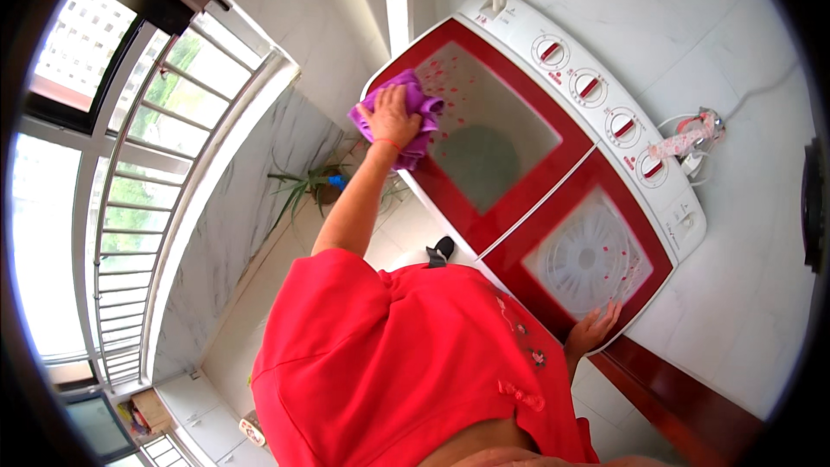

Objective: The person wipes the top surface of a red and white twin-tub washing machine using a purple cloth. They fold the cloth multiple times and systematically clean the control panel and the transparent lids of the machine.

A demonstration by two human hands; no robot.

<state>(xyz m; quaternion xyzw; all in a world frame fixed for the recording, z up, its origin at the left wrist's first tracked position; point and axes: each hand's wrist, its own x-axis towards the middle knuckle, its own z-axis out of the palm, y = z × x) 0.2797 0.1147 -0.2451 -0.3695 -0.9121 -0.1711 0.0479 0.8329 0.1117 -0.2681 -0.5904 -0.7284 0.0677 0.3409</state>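
Observation:
My left hand [394, 118], with a thin red cord at the wrist, presses a bunched purple cloth [425, 136] on the far left corner of a twin-tub washing machine [690, 220]. Under the cloth is the red-framed wash lid [525, 185], whose see-through panel has a red petal pattern. My right hand [591, 332] rests with spread fingers at the near edge of the smaller spin-tub lid [622, 285]. Both lids are down. Along the back, the white control panel [574, 65] carries several red-and-white knobs [588, 87].
A faucet partly wrapped in patterned material [687, 136] juts over the panel, near a plug and cords [694, 165]. A potted spiky plant [318, 185] stands on the floor at left. Barred windows [136, 207] line the left side. A dark red wooden board [681, 389] lies right of the machine.

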